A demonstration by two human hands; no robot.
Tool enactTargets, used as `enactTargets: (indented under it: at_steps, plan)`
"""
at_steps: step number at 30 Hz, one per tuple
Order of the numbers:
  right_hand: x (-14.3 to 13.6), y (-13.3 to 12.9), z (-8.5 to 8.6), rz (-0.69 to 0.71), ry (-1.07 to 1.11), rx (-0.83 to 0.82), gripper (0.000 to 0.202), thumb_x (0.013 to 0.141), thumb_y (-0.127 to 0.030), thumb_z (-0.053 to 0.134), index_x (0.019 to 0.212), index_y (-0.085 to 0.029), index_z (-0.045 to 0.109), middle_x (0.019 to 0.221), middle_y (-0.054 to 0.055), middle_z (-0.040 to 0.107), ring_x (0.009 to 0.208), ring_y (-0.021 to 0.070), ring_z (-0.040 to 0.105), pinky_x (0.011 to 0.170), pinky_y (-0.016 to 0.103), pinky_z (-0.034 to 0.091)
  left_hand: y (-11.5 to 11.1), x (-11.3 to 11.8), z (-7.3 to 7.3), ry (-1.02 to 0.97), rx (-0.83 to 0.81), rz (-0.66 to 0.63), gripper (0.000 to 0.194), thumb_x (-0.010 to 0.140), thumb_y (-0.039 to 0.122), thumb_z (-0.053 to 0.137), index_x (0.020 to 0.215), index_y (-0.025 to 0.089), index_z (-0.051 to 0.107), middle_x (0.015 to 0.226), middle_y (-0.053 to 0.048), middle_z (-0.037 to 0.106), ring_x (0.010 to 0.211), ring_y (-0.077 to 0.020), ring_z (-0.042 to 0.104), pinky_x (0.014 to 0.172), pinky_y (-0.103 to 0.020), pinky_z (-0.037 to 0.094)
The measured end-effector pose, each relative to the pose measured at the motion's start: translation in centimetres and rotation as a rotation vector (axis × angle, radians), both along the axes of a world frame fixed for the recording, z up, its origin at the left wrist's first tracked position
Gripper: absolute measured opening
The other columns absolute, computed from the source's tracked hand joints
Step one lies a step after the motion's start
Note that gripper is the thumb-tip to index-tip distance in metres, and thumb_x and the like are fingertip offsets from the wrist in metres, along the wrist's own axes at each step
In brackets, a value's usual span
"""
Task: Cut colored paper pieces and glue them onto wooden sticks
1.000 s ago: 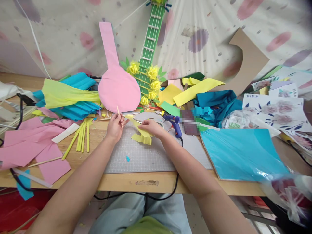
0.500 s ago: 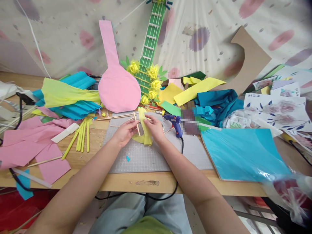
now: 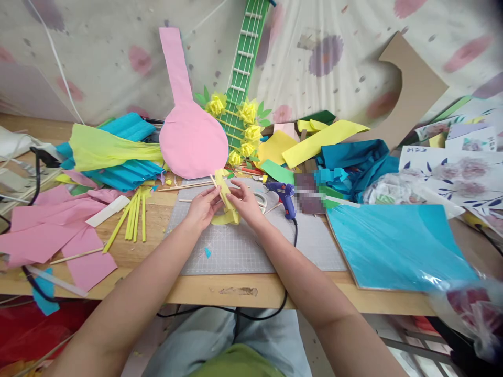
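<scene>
Over the grey cutting mat [image 3: 220, 256], my left hand [image 3: 204, 207] is closed on a short thin wooden stick [image 3: 212, 180], whose upper end pokes out above the fingers. My right hand [image 3: 244, 200] pinches a strip of yellow crepe paper [image 3: 222, 186] against the stick. The strip's lower end hangs below the fingers, partly folded. Both hands are close together, and the fingertips partly hide where paper and stick meet. Just right of my right hand lies a white roll of tape [image 3: 261, 201]. Beyond it rests a blue glue gun [image 3: 286, 198].
A pink guitar-like shape [image 3: 194, 141] leans at the back beside a green one with yellow paper flowers [image 3: 248, 111]. Yellow-wrapped sticks [image 3: 135, 217] and pink paper [image 3: 39, 230] lie left. A blue sheet pack [image 3: 393, 246] lies right; a black cord [image 3: 295, 235] trails over the front edge.
My hands have drawn closer together, bringing the yellow strip onto the stick. The stick has tilted and now sits lower in my left fingers. The camera view has shifted slightly.
</scene>
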State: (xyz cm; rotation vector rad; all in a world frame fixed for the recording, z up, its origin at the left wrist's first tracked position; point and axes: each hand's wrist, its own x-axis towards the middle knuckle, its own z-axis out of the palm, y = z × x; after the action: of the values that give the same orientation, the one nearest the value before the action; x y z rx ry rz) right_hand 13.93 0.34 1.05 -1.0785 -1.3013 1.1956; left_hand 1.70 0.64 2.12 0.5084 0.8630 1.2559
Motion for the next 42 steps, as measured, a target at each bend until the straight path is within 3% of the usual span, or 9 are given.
enactTargets:
  at_steps: [7,16,29,36,42]
  plan:
    - [0.7,-0.5,-0.1,0.05,-0.1,-0.018,0.05,0.063,-0.026,0.062,0.108,-0.019,0.041,0.065,-0.006,0.053,0.058,0.009,0.053,0.056,0.023,0.044,-0.2,-0.8,-0.1,0.189,0.089,0.047,0.017,0.061,0.016,0.07,0.076,0.01,0.065,0.076,-0.006,0.067,0.066,-0.0134,0.062,0.065,-0.027,0.051]
    - [0.9,-0.4,-0.9,-0.052,-0.295,0.09,0.044,0.066,-0.02,0.054,0.109,-0.022,0.042,0.073,-0.005,0.053,0.061,0.009,0.055,0.062,0.025,0.046,-0.1,-1.1,-0.1,0.1,-0.01,-0.026,0.013,0.066,0.012,0.066,0.078,0.011,0.062,0.077,-0.007,0.068,0.069,-0.0151,0.064,0.066,-0.029,0.053]
    - [0.6,-1.2,-0.2,-0.065,-0.543,0.273,0.044,0.068,-0.015,0.049,0.112,-0.022,0.043,0.074,-0.004,0.053,0.062,0.01,0.051,0.063,0.025,0.042,0.0,-1.0,-0.2,0.023,-0.091,-0.067,0.008,0.076,0.008,0.053,0.077,0.01,0.061,0.074,-0.007,0.067,0.068,-0.0129,0.064,0.066,-0.025,0.052]
    - [-0.1,-1.1,-0.9,0.027,-0.363,0.183,0.046,0.069,-0.026,0.055,0.112,-0.022,0.039,0.077,-0.003,0.052,0.064,0.0108,0.053,0.063,0.026,0.044,-0.3,-0.2,-0.2,0.101,-0.059,0.103,0.01,0.066,0.002,0.061,0.068,0.01,0.056,0.066,-0.003,0.063,0.059,-0.0101,0.061,0.059,-0.022,0.051]
    - [-0.5,-0.7,-1.4,-0.013,-0.3,0.087,0.048,0.064,-0.023,0.061,0.108,-0.021,0.041,0.072,-0.005,0.051,0.066,0.0107,0.053,0.065,0.027,0.044,-0.4,0.2,-0.4,0.164,-0.018,0.22,0.033,0.061,0.0,0.064,0.083,0.017,0.044,0.066,0.002,0.06,0.056,-0.0104,0.06,0.055,-0.023,0.05]
